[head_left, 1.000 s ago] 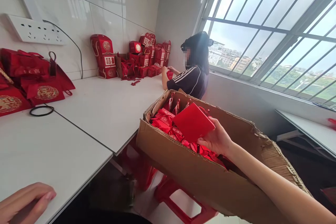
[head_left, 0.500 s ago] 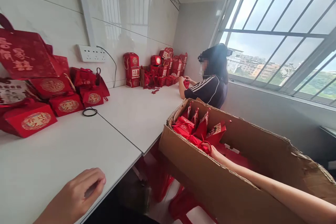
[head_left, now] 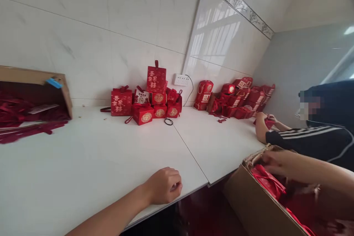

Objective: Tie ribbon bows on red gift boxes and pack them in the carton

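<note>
My left hand [head_left: 167,186] rests near the front edge of the white table [head_left: 110,162]. Its fingers are curled into a loose fist, with nothing visible in them. Over on the right, my right hand [head_left: 273,162] reaches into a cardboard box [head_left: 249,191], close to its far end. Motion blurs those fingers, and I cannot make out whether they grip anything. Just below them lies a red gift box [head_left: 268,182] with ribbon, among other red items in the carton.
Red gift boxes [head_left: 145,114] stand stacked by the wall, near a black ring [head_left: 168,121]. More red boxes [head_left: 235,101] are piled farther right. An open carton [head_left: 69,99] of dark red ribbons is at the left. A co-worker [head_left: 312,136] handles a red item at the right.
The view has swung left, bringing the ribbon carton into sight. My right hand has shifted toward the box's far end and is no longer on the red ribbon item. My left hand stays curled on the table.
</note>
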{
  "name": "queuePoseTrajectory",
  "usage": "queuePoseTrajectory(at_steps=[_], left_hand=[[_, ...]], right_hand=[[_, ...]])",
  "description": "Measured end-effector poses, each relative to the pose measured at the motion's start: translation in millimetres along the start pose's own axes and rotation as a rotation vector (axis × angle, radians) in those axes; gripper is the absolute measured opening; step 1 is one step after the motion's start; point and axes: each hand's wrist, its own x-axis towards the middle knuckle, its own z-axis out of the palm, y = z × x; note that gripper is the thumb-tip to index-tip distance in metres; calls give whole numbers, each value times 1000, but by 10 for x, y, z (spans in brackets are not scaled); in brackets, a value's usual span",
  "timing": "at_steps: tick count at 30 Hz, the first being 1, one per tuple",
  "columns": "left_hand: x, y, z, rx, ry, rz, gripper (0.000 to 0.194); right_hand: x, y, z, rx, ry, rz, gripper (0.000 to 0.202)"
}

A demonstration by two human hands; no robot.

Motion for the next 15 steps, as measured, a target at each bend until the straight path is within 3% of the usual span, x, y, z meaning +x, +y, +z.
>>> queuePoseTrajectory(at_steps=[2,4,8,12,15], left_hand=[[-17,-29,16,-22,25,-12,16],[-34,-86,6,-32,57,-28,16],[-85,-290,-109,-22,143,-132,16],[-139,-487,-230,16,221,-243,18],[-145,-554,-230,28,259,-258,18]], right_hand=[[522,-728,79,-109,-115,-243,28],[924,-1465,344,-98,-181,-386,36],[1477,-2614,1172,33,-231,-350,68],[1884,-3274,1852,111,-178,-231,93],[2080,-3510,2107,191,-143,-155,93]])
